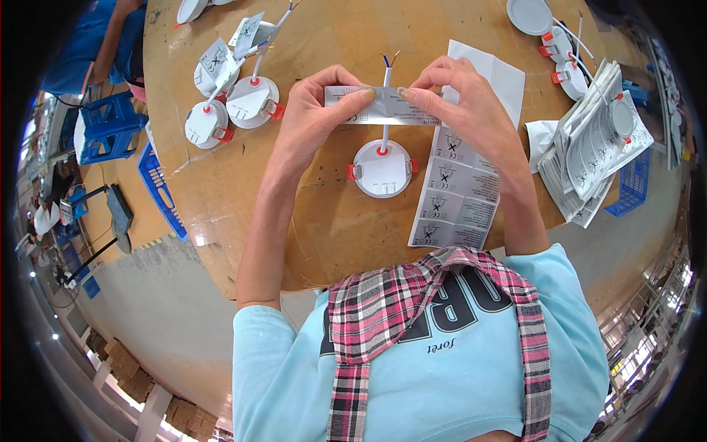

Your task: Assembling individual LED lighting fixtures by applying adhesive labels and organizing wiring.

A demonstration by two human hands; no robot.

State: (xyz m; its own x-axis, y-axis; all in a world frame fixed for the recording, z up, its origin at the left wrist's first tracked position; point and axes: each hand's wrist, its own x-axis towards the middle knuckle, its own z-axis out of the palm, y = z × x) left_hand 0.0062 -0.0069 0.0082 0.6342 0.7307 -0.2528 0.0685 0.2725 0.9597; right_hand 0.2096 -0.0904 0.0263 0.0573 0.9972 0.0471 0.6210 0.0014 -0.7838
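Note:
A silvery-white printed label [394, 110] is stretched level between my two hands. My left hand [313, 114] pinches its left part between thumb and fingers, and my right hand [471, 103] pinches it nearer the right end. The label crosses the white cable [384, 138] of a round white downlight [383, 177], whose bare blue and brown wire ends stick up beyond it. The downlight lies on the table just below my hands, a red-tipped spring clip at each side. Under my right wrist lies a sheet of printed labels [449, 188].
Labelled downlights [250, 102] sit at the left on the brown table [324, 243]. More downlights [530, 16] lie at the far right, by a thick stack of label sheets [582, 147]. Blue stools [110, 129] and another person's arm [110, 40] are beyond the table's left edge.

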